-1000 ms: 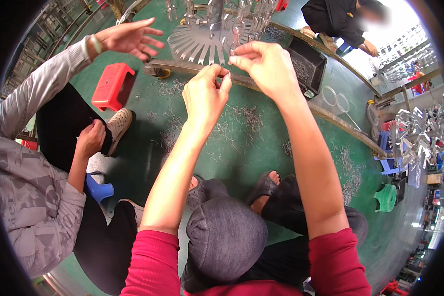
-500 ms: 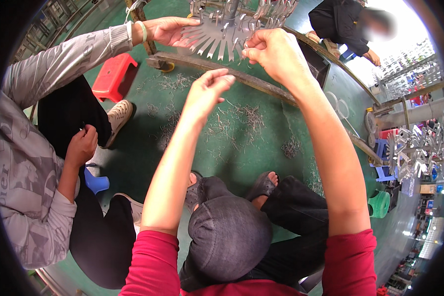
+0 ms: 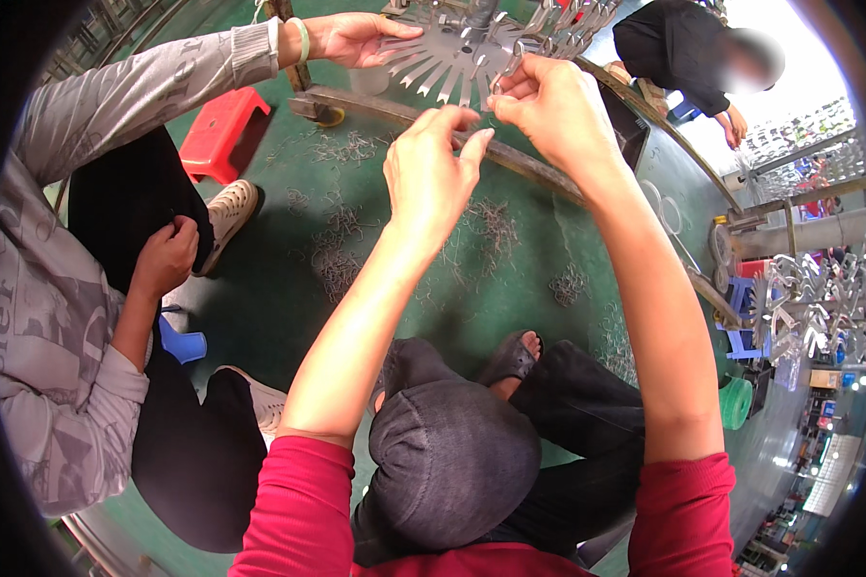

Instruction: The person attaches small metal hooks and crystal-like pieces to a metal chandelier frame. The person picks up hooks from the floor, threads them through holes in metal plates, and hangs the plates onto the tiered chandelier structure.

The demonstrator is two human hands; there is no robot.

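Observation:
A flat grey metal disc (image 3: 443, 62) with notched fingers round its rim hangs at the top centre. My right hand (image 3: 558, 101) is closed in a pinch at the disc's near right edge; what lies between its fingertips is too small to make out. Just below the disc, my left hand (image 3: 428, 168) has its thumb apart from its bent fingers, and nothing shows between them. A co-worker's hand (image 3: 351, 40) touches the disc's left side. Shiny bent metal pieces (image 3: 573, 24) hang on the rack right of the disc.
A rusty bar (image 3: 539, 165) runs below the disc. Thin metal hooks (image 3: 491, 231) lie scattered on the green floor. A red stool (image 3: 223, 135) stands at left, near the seated co-worker's legs (image 3: 178, 404). Another person (image 3: 678, 53) bends at the upper right, near racks of metal parts.
My left hand has moved up and right, closer to my right hand. The disc and the co-worker's hand appear slightly higher and further right; my right hand keeps its pinch.

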